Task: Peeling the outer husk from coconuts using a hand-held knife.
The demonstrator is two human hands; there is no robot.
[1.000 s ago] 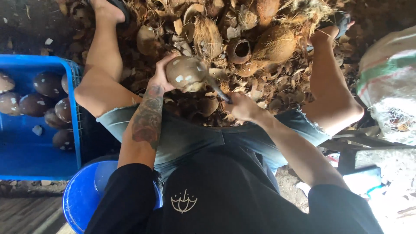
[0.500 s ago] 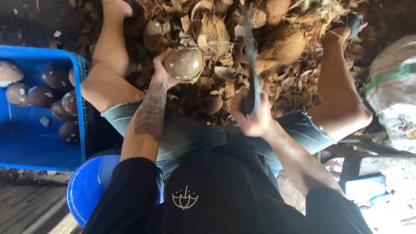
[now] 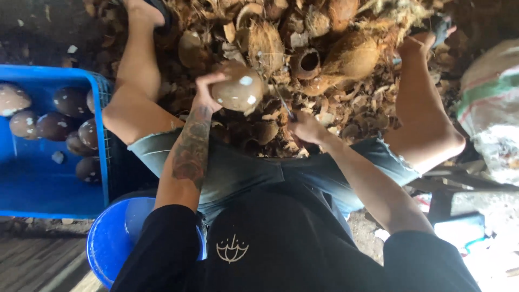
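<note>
My left hand (image 3: 205, 92) grips a round brown peeled coconut (image 3: 238, 89) with pale chipped spots, held above my lap. My right hand (image 3: 305, 128) is shut on the handle of a knife (image 3: 278, 94), whose thin blade angles up to the coconut's right side. Both hands are over a heap of coconut husks and shells (image 3: 319, 54) between my bare legs.
A blue crate (image 3: 38, 189) at the left holds several peeled coconuts (image 3: 54, 125). A blue bucket (image 3: 108, 243) stands below it near my left elbow. A white sack (image 3: 489, 108) lies at the right. My knees (image 3: 121, 116) flank the heap.
The knife, raised high half a second ago, has come down against the coconut. My left hand has shifted the coconut slightly.
</note>
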